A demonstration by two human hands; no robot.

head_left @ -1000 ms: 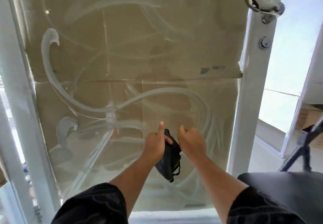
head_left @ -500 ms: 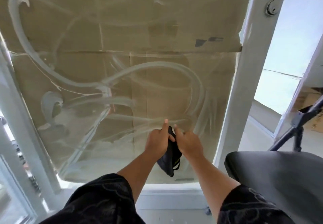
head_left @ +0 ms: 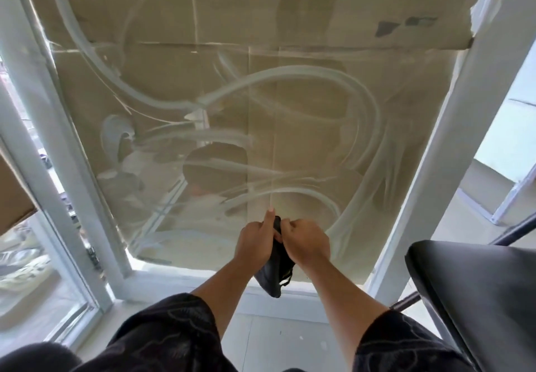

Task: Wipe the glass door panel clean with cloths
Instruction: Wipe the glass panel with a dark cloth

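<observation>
Backdrop: cardboard (head_left: 145, 23) showing behind glass door panel (head_left: 319, 139), white smears (head_left: 290, 73) streaking it.
Cloth (head_left: 274, 273): hanging bunched before panel's low centre, long axis running down.
Left hand (head_left: 255, 241): pinching cloth's top, forefinger pointing up.
Right hand (head_left: 307, 241): gripping cloth just alongside, fingers curling.
Smears: lying above and beyond both hands, neither nearer.

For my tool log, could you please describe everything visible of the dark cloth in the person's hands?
The dark cloth looks like soft black fabric, bunched up. Both the left hand and right hand grip its top; the rest hangs below them, with a small loop at its lower right. It is in front of the lower glass panel; whether it touches the glass is unclear.
</observation>
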